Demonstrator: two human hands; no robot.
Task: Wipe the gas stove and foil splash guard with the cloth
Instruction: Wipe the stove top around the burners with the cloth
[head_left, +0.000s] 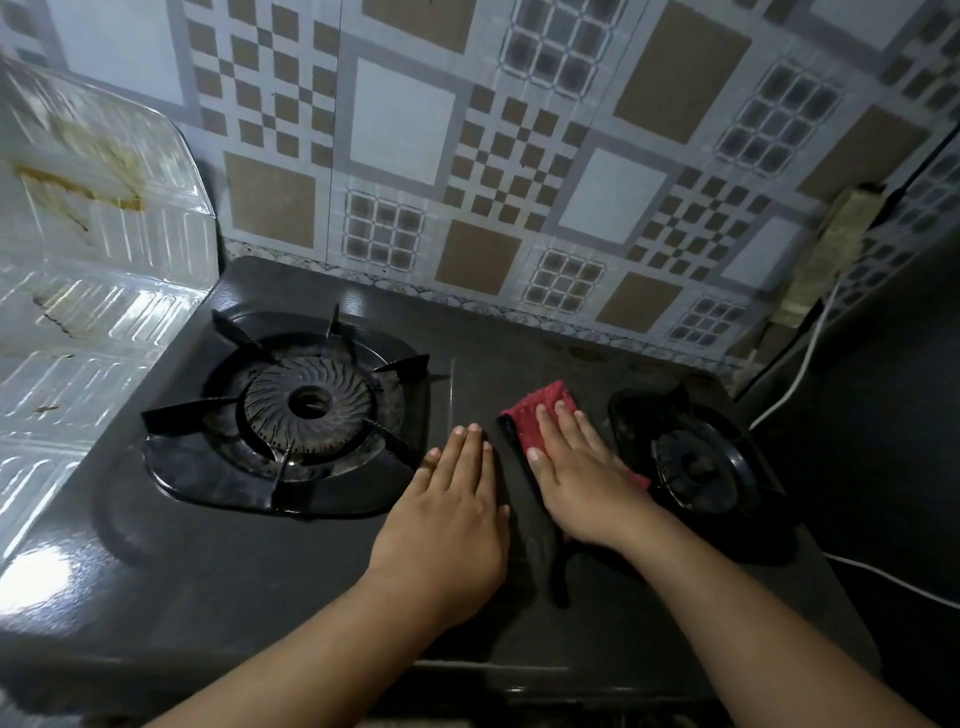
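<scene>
A black two-burner gas stove (291, 561) fills the middle of the view. Its left burner (306, 402) has a pan support; the right burner (696, 462) sits in shadow. A red cloth (543, 408) lies on the flat strip between the burners. My right hand (582, 473) presses flat on the cloth, fingers spread over it. My left hand (452, 514) rests palm down on the bare stove top just left of the cloth, holding nothing. The foil splash guard (98, 280) stands at the left edge, with brown stains on its upper panels.
A patterned tile wall (467, 156) runs behind the stove. A white cable (800, 374) hangs at the right beside a dark surface, and a power strip (831, 244) leans against the wall there.
</scene>
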